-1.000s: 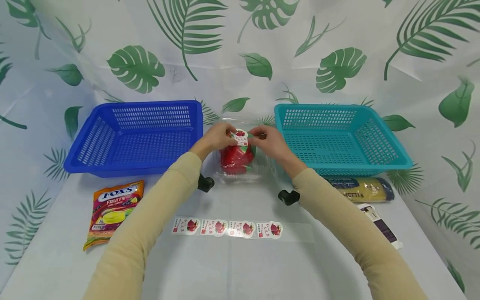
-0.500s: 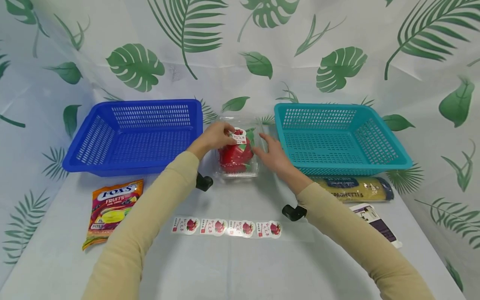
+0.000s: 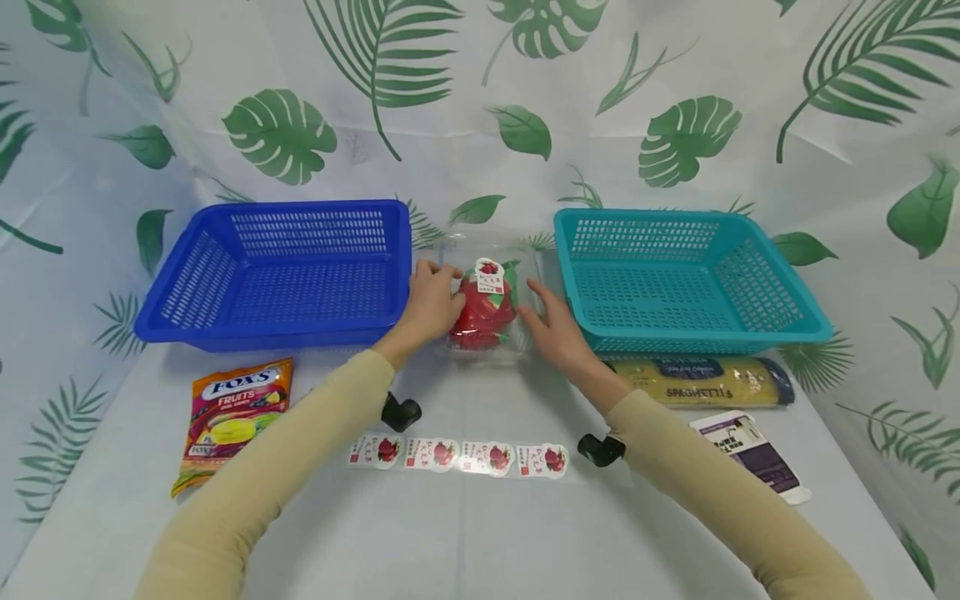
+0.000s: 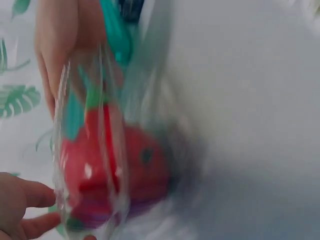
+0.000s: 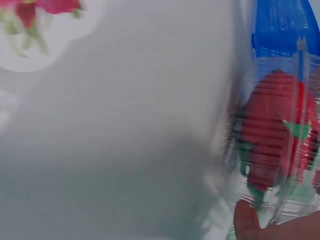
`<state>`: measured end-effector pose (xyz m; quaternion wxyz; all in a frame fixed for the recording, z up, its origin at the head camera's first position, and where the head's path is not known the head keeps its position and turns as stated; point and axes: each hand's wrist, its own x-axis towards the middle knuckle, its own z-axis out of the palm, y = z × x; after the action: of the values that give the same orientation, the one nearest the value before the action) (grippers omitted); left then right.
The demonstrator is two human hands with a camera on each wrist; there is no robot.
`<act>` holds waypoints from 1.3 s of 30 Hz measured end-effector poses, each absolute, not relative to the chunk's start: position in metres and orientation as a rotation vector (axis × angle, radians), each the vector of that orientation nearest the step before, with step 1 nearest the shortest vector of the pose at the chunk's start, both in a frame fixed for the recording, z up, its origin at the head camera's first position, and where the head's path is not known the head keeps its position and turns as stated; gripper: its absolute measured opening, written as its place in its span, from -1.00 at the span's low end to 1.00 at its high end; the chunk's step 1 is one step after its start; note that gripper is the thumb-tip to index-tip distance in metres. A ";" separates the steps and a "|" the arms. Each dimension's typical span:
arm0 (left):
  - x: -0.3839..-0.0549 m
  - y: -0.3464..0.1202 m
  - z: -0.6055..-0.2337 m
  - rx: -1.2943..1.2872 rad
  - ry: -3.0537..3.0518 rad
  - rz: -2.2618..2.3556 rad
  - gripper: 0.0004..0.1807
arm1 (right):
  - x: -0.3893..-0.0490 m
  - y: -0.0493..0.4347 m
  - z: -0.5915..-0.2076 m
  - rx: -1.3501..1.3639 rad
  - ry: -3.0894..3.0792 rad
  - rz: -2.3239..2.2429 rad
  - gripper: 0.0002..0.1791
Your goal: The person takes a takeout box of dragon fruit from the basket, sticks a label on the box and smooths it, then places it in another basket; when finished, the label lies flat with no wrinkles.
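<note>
A clear plastic clamshell box [image 3: 459, 250] stands at the back middle of the table, between two baskets. Red dragon fruit [image 3: 480, 317] with green tips shows through it, and a dragon fruit sticker [image 3: 490, 277] lies on the lid. My left hand [image 3: 429, 302] is at the box's left side, its fingers [image 4: 37, 197] spread along the plastic edge. On the opposite side my right hand [image 3: 558, 333] has its fingers extended, with the thumb [image 5: 245, 220] by the box's wall. Neither hand is on the sticker.
A blue basket [image 3: 273, 340] stands left of the box, a teal basket [image 3: 705, 343] right. Candy bag [image 3: 236, 417] lies front left; spaghetti pack [image 3: 701, 382] and a purple-white carton [image 3: 753, 454] lie right. A strip of several stickers [image 3: 461, 457] lies in front.
Both hands have left the sticker, the right one first, and moved down to the box's sides. The sticker stays flat on the lid. The view has shifted slightly.
</note>
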<state>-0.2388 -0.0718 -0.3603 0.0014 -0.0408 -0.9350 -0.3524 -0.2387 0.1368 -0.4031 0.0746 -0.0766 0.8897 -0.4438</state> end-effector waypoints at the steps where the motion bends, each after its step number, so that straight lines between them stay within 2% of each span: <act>1: -0.235 -0.071 -0.364 -0.115 -2.930 -1.129 -0.59 | -0.237 0.138 -0.405 -0.230 2.663 -1.348 -0.33; 10: -0.201 -0.061 -0.378 -0.140 -2.900 -1.199 -0.51 | -0.225 0.151 -0.410 -0.254 2.603 -1.416 -0.33; 16: -0.189 -0.059 -0.383 -0.145 -2.901 -1.235 -0.52 | -0.220 0.161 -0.410 -0.228 2.542 -1.425 -0.36; 25: -0.192 -0.064 -0.394 -0.002 -2.846 -1.557 -0.48 | -0.219 0.165 -0.412 -0.225 2.501 -1.439 -0.36; 39: -0.200 -0.073 -0.402 0.033 -2.789 -1.677 -0.40 | -0.223 0.157 -0.409 -0.198 2.491 -1.427 -0.38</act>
<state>-0.2004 -0.0728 -0.4020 -0.0561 0.0100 -0.8556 -0.5145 -0.2232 0.1571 -0.4085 0.1317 -0.0681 0.8580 -0.4917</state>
